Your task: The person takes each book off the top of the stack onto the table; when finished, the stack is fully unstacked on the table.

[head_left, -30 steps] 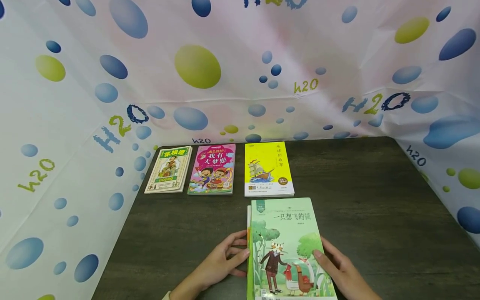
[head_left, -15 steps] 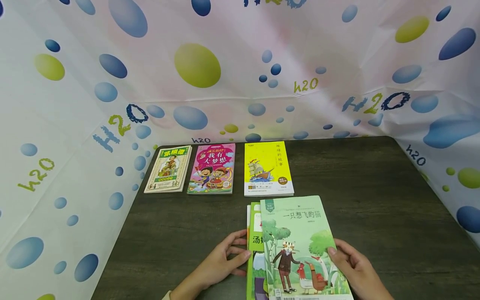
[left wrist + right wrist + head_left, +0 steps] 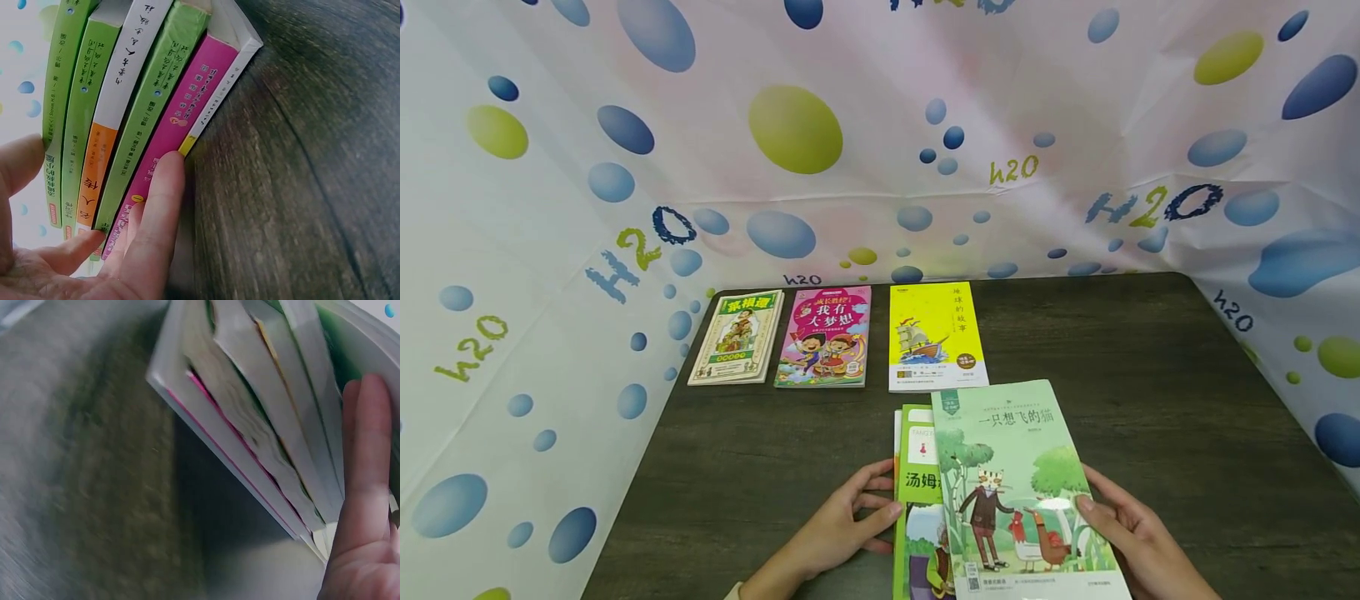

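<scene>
The right hand (image 3: 1131, 529) reaches in from the lower right, its forearm running off the bottom edge of the head view, and pinches the pale green book (image 3: 1018, 475) by its right edge. The thumb lies flat on the cover and the fingers tuck beneath; the right wrist view shows two fingers (image 3: 369, 450) straight and side by side against the underside, next to the page edges. The book sits askew over the right part of the stack of books (image 3: 134, 137), leaving a strip of the bright green book (image 3: 921, 450) bare on its left. Its top edge comes up to the lower edge of the yellow book (image 3: 934, 329).

The left hand (image 3: 850, 512) comes from the lower left, a light sleeve (image 3: 733, 592) just showing at the forearm. It stands against the stack's left side, fingers spread apart and resting along the spines rather than wrapped round them. In the left wrist view the thumb touches the outermost green spine, and one long finger crosses the magenta spine.

Farther back on the dark worktop (image 3: 1090, 350), the pink book (image 3: 823, 333) and the cream book (image 3: 737, 337) lie left of the yellow one.
</scene>
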Demonstrator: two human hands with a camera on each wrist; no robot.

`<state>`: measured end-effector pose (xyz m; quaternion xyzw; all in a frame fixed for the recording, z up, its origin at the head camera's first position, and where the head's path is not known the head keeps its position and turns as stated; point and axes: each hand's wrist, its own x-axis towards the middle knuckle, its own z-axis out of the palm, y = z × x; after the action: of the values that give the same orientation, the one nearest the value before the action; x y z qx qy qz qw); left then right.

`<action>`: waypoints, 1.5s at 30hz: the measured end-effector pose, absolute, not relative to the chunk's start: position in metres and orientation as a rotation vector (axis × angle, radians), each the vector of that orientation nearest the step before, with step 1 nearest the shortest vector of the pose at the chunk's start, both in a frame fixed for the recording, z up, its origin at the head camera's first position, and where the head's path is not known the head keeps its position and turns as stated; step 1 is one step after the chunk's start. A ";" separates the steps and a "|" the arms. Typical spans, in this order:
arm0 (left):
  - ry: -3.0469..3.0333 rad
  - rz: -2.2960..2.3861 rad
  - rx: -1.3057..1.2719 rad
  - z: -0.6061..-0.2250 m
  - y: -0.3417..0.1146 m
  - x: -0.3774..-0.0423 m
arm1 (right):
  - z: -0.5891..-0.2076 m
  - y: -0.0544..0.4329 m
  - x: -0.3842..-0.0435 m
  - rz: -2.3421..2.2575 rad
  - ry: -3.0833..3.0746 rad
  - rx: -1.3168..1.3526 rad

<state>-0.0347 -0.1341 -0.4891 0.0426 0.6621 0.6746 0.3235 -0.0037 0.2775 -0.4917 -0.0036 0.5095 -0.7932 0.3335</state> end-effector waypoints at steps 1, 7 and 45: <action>1.738 1.770 0.110 -0.489 -0.134 -0.035 | -0.491 0.279 -0.006 -2.076 1.355 -0.013; 1.747 1.773 0.106 -0.488 -0.135 -0.035 | -0.484 0.289 -0.022 -2.088 1.612 -0.045; 1.841 1.751 0.178 -0.486 -0.131 -0.028 | -0.486 0.355 -0.166 -2.091 1.891 0.213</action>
<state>-0.0278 -0.1312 -0.4857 0.0670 0.6911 0.6573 0.2929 -0.1662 0.3548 -0.4861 0.0744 0.6606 -0.7305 0.1563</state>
